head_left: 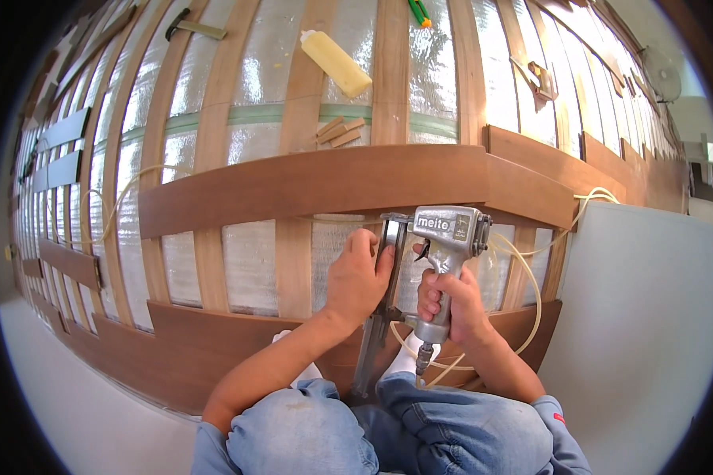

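A silver pneumatic nail gun is upright in front of my knees, its long magazine running down toward me. My right hand is closed round the gun's handle, with the air fitting below it. My left hand grips the magazine near its top, thumb along its side. Just beyond the gun lies a long brown wooden board across pale battens. Brown laid boards are under and beside my feet. A cream air hose loops to the right of the gun.
Foil sheeting shows between the battens. Beyond lie a yellow glue bottle, small wood blocks, a green cutter, a square and a tool. More boards lie left. A white fan stands far right.
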The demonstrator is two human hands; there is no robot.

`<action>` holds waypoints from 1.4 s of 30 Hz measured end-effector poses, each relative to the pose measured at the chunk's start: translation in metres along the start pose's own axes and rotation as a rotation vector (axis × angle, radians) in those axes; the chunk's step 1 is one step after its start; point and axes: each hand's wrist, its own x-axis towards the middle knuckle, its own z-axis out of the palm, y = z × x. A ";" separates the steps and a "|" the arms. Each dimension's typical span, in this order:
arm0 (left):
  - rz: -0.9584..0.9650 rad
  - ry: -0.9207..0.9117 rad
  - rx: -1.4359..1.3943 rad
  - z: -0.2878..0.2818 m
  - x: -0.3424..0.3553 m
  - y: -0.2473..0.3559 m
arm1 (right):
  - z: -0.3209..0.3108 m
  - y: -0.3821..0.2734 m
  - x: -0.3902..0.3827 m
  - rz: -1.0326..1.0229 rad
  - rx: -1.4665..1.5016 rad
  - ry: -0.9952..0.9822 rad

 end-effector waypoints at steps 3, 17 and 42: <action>-0.157 -0.130 -0.262 0.008 -0.004 -0.020 | 0.006 -0.001 -0.002 0.006 0.053 -0.008; -0.287 -0.511 -0.808 -0.045 -0.017 -0.069 | -0.035 -0.042 0.004 -0.198 0.332 0.002; -0.131 0.173 -0.152 -0.147 -0.059 -0.267 | -0.034 -0.125 -0.155 -0.210 -1.773 0.646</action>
